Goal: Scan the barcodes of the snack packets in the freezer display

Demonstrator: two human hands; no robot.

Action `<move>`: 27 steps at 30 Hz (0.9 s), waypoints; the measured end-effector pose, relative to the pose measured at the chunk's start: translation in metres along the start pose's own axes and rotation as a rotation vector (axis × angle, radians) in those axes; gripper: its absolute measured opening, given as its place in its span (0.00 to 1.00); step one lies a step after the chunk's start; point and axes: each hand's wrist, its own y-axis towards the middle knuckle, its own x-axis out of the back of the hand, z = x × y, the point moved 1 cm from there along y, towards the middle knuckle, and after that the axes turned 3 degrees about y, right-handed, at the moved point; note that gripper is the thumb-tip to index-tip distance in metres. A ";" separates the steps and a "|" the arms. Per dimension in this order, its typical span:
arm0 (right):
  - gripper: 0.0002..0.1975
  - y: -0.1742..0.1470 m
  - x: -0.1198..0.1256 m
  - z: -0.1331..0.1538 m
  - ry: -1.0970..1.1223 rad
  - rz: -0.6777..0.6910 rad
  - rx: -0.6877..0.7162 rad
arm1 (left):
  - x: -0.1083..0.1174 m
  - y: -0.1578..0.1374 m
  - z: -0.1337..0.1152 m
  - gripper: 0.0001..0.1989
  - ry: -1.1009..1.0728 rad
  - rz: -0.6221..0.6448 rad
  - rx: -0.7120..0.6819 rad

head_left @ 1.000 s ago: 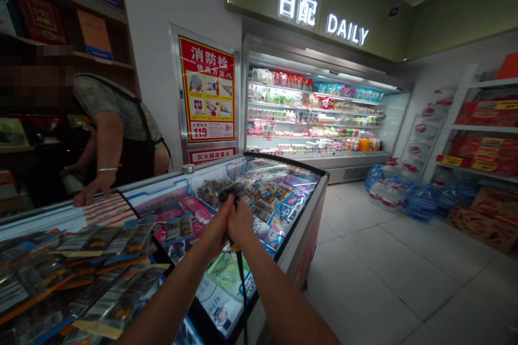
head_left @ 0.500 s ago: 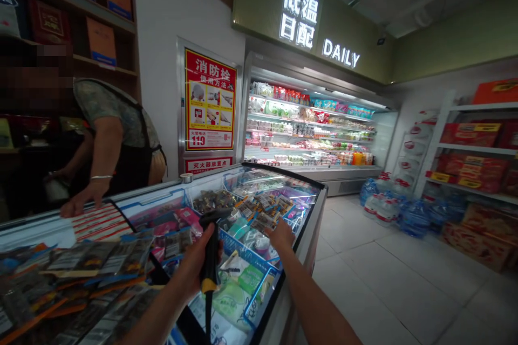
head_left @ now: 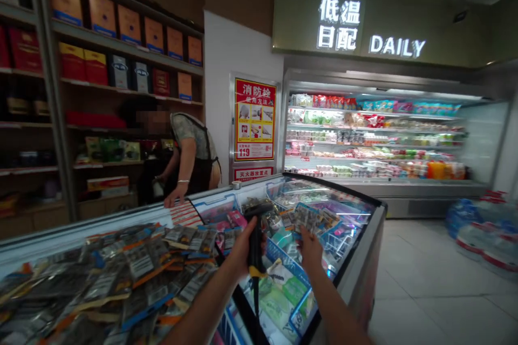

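Black scanner [head_left: 254, 245] stands nearly upright, its head [head_left: 262, 208] pointing right

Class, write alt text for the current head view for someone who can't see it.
The left hand holds a black scanner and the right hand a packet over a freezer. More packets lie heaped at left; an aproned person leans at the freezer's far side, and a lit fridge stands beyond.

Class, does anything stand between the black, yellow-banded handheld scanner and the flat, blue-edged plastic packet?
Nothing visible does: the left hand holds the scanner, the right hand pinches the packet, and the packaged goods showing in the gap lie lower, in the pale chest freezer.
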 end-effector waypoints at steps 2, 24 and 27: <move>0.18 -0.004 -0.004 -0.005 0.019 0.036 -0.027 | -0.005 -0.008 -0.007 0.16 0.006 0.025 -0.008; 0.17 0.006 0.008 -0.012 -0.034 0.225 0.038 | -0.003 -0.048 0.014 0.11 0.143 -0.096 -0.015; 0.16 0.007 0.008 -0.012 -0.043 0.235 0.035 | -0.002 -0.052 0.008 0.12 0.144 -0.096 -0.006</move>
